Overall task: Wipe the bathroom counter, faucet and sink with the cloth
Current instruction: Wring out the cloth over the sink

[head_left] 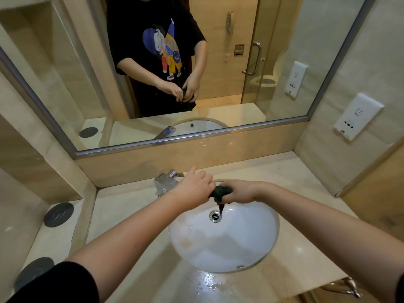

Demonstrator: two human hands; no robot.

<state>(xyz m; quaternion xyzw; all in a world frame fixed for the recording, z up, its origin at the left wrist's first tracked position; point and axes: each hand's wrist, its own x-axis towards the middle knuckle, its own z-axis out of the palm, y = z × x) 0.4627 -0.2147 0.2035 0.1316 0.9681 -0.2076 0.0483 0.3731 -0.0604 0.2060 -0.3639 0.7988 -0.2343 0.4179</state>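
Water (209, 281) is lying in a shiny puddle on the beige tabletop (113, 206), at 6 o'clock from the white oval sink (229, 243) and just beside its near rim. Two bare forearms are reaching in from the bottom corners, and a black sleeve (59, 283) is covering the upper part of the left one. Inside the basin, the metal drain (215, 216) is sitting toward 12 o'clock.

Above the far rim of the sink, both hands are meeting on the dark cloth (219, 193), which is bunched and twisted between them. The left hand (194, 189) is gripping one end with curled fingers, its index finger sticking out toward 12 o'clock. The right hand (240, 191) is clenching the other end tightly. A thin, pointed tail of the cloth is hanging down just above the drain.

At 11 o'clock from the sink, the chrome faucet (167, 182) is standing on the tabletop, partly hidden behind the left hand. At 9 o'clock, well apart from the sink, two black round discs (58, 214) are lying on a side ledge (63, 237).

Farthest off, the mirror (284, 62) is showing both hands wrapped round the cloth, and a white wall plate (357, 117) is hanging at 2 o'clock.
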